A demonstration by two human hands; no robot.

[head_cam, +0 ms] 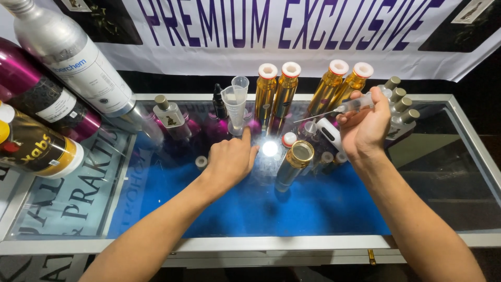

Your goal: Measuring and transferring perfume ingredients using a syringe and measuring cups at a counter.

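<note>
The right hand (365,128) is raised above the glass counter (459,156), fingers curled closed around a clear syringe (360,103) held near level, its long needle (313,116) pointing left toward the row of bottles; the grip sits at the barrel, which would keep the thumb free for the plunger, though the plunger end is hidden behind the hand. The left hand (229,159) rests low on the counter, loosely cupped with the index finger extended to the base of a clear measuring cylinder (236,107), apparently steadying it; it grasps nothing. An open gold bottle (295,163) stands uncapped between the 2 hands, just beside a bright light reflection (270,149), placed within easy reach of the needle. A small red-and-white cap (288,139) lies just behind it. 4 tall gold bottles with white caps (284,89) stand upright at the back edge, clear of the working area. A small dark dropper bottle (219,102) stands beside the cylinder. Large aluminium canisters (73,57) sit at the left, well apart from both hands. A white banner (292,42) hangs behind.
</note>
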